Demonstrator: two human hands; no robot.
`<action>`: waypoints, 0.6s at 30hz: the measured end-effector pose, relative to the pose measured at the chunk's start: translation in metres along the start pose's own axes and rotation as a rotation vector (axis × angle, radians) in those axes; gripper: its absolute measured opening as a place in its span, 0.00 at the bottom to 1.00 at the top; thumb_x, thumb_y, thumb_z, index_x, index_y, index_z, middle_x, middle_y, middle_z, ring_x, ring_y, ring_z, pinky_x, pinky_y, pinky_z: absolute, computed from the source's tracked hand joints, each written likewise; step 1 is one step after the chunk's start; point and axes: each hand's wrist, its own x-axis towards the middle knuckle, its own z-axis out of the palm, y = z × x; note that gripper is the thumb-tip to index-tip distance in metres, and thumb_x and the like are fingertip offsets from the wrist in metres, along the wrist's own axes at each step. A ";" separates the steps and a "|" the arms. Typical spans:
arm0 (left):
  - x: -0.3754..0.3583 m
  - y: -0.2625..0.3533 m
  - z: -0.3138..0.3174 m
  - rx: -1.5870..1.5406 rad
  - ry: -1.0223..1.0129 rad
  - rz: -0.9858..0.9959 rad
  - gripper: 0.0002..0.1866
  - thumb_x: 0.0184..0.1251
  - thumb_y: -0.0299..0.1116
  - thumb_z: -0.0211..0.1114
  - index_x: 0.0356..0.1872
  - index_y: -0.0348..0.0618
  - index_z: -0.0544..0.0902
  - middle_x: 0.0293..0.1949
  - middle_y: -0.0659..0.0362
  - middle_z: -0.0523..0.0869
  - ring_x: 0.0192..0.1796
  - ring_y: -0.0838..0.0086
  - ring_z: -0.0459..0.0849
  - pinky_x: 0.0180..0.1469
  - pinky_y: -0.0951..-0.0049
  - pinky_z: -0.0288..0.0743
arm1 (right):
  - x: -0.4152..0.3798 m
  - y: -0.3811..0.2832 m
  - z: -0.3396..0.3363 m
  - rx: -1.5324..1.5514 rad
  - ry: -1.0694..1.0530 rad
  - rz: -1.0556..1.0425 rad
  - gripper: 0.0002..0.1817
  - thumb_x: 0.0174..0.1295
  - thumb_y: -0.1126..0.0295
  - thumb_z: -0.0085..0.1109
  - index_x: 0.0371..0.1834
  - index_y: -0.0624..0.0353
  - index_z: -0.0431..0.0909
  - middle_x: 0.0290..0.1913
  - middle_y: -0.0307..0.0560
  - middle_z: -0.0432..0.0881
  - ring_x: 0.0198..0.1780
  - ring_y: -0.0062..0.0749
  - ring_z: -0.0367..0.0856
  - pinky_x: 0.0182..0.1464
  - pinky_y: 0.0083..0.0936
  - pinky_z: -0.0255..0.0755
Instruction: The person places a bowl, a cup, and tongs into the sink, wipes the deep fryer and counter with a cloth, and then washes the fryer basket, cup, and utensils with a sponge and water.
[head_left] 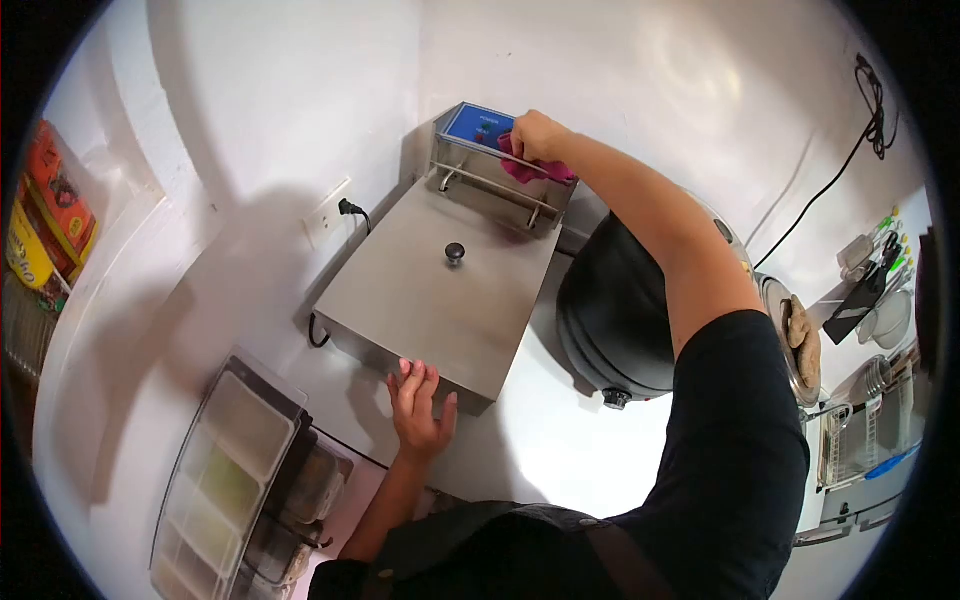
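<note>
My right hand (538, 138) is closed around a magenta cloth (535, 172), pressed on the right end of the control box at the back of a stainless-steel countertop appliance. The blue control panel (478, 126) shows beside it, partly covered by the hand and cloth. A flat steel lid (400, 270) with a round black knob (455, 253) covers the appliance body. At its front edge my left hand (418, 412) holds nothing; its fingers are stretched out, with the tips at the edge of the lid. A wire handle (495, 195) lies in front of the control box.
A large black round pot warmer (615, 310) stands right of the appliance. At the lower left is a clear-lidded condiment box (225, 480). A black plug (350, 207) sits in the wall socket. Utensils (870, 265) hang on the right; packets (55, 205) lie far left.
</note>
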 end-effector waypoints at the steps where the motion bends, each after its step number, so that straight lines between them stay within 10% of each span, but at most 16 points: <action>1: -0.001 -0.001 0.002 -0.009 0.023 0.007 0.22 0.53 0.32 0.61 0.50 0.35 0.71 0.56 0.51 0.66 0.65 0.58 0.57 0.63 0.51 0.46 | 0.009 -0.001 -0.008 -0.047 -0.126 -0.003 0.11 0.28 0.79 0.57 0.19 0.54 0.82 0.23 0.48 0.80 0.27 0.38 0.79 0.29 0.28 0.72; 9: -0.006 -0.005 0.005 0.012 0.003 0.014 0.25 0.51 0.31 0.62 0.52 0.36 0.70 0.57 0.51 0.64 0.65 0.58 0.56 0.64 0.53 0.44 | 0.106 -0.003 -0.004 0.048 0.239 -0.148 0.20 0.27 0.79 0.56 0.31 0.52 0.82 0.30 0.47 0.81 0.34 0.41 0.78 0.37 0.31 0.73; 18: -0.003 -0.003 0.003 0.059 -0.009 0.015 0.26 0.51 0.31 0.62 0.53 0.37 0.68 0.57 0.52 0.64 0.65 0.58 0.57 0.64 0.54 0.45 | 0.073 -0.013 -0.035 0.029 -0.286 -0.063 0.20 0.31 0.84 0.46 0.27 0.53 0.83 0.31 0.45 0.82 0.36 0.32 0.79 0.38 0.27 0.71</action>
